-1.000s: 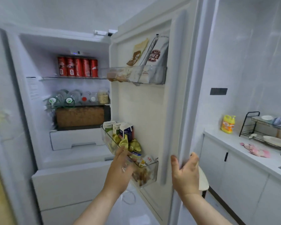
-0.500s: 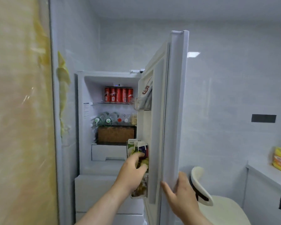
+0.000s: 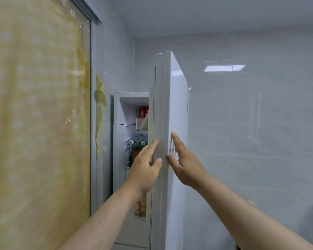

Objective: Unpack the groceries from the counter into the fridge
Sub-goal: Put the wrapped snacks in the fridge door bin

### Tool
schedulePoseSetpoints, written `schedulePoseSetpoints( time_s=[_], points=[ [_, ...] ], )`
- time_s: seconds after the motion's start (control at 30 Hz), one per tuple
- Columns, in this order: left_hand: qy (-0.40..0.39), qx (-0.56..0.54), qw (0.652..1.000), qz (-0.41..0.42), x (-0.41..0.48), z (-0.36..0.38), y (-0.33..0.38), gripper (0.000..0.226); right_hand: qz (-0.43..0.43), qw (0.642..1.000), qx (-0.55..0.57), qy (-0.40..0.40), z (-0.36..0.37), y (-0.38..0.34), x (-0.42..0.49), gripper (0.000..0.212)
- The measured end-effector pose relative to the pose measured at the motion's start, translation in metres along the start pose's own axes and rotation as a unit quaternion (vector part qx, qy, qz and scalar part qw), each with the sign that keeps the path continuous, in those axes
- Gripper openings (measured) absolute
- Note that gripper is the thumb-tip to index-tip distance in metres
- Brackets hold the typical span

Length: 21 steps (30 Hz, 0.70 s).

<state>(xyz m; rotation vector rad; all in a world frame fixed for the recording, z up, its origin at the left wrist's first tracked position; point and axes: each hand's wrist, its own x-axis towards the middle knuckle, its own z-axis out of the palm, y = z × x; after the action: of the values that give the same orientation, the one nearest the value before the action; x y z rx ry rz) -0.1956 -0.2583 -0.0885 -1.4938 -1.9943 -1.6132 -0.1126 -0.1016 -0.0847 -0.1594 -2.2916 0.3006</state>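
The fridge door (image 3: pixel 177 114) is partly open. The left hand (image 3: pixel 143 175) touches its inner edge with relaxed fingers; the right hand (image 3: pixel 186 166) lies flat (fingers straight) on the outer face. Red cans (image 3: pixel 143 112) show inside.

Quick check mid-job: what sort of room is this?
Probably a home kitchen: a white fridge with its door ajar, red cans and bottles on its shelves, and glossy tiled walls around it.

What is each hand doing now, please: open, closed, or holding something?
Left hand: open, touching the door edge, holding nothing.
Right hand: open, flat on the door's outer face.
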Motion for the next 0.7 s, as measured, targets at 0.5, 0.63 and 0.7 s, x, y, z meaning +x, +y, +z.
schedulePoseSetpoints(
  time_s=[0.5, 0.63, 0.7],
  points=[
    [0.045, 0.06, 0.997, -0.036, 0.062, -0.098, -0.112, 0.068, -0.009, 0.991, -0.13, -0.012, 0.1, -0.02, 0.114, 0.116],
    [0.006, 0.15, 0.989, 0.003, 0.087, -0.118, -0.142, 0.104, -0.003, 0.986, -0.164, -0.009, 0.134, -0.013, 0.15, 0.124],
    [0.007, 0.16, 0.987, 0.009, 0.1, -0.128, -0.16, 0.103, -0.002, 0.986, -0.169, -0.002, 0.148, -0.006, 0.164, 0.118]
  ],
)
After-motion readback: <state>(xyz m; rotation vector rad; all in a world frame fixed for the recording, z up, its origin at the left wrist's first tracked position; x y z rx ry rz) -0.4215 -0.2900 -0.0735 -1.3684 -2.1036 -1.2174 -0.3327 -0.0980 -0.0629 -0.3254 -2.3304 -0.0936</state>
